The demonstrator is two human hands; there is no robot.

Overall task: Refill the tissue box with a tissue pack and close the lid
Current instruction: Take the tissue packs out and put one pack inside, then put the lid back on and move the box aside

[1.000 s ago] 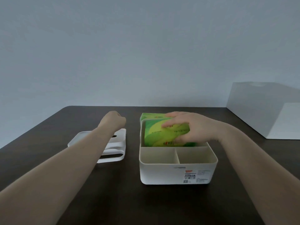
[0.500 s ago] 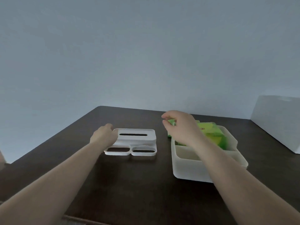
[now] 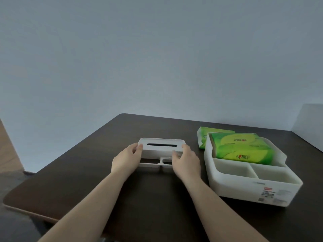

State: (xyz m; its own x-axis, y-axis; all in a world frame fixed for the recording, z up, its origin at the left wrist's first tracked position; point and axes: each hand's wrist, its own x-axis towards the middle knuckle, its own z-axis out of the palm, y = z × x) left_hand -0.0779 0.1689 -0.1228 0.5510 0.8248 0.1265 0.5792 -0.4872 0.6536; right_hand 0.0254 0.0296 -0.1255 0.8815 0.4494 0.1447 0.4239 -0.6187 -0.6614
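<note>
The white lid (image 3: 161, 145), with a long slot and two smaller openings, sits on the dark table left of the white tissue box (image 3: 244, 189). My left hand (image 3: 126, 158) grips the lid's left end and my right hand (image 3: 185, 160) grips its right end. A green tissue pack (image 3: 241, 149) lies in the box's rear compartment; the two front compartments hold nothing. A second green pack (image 3: 204, 137) lies on the table behind the box.
A white container (image 3: 309, 123) stands at the far right by the wall. The table's rounded left edge (image 3: 21, 203) drops off to the floor. Bare dark table (image 3: 157, 206) spreads in front of the lid and box.
My right hand left the tissue pack in the box and moved left onto the lid's right end. My left hand closed on the lid's left end. The view swung left.
</note>
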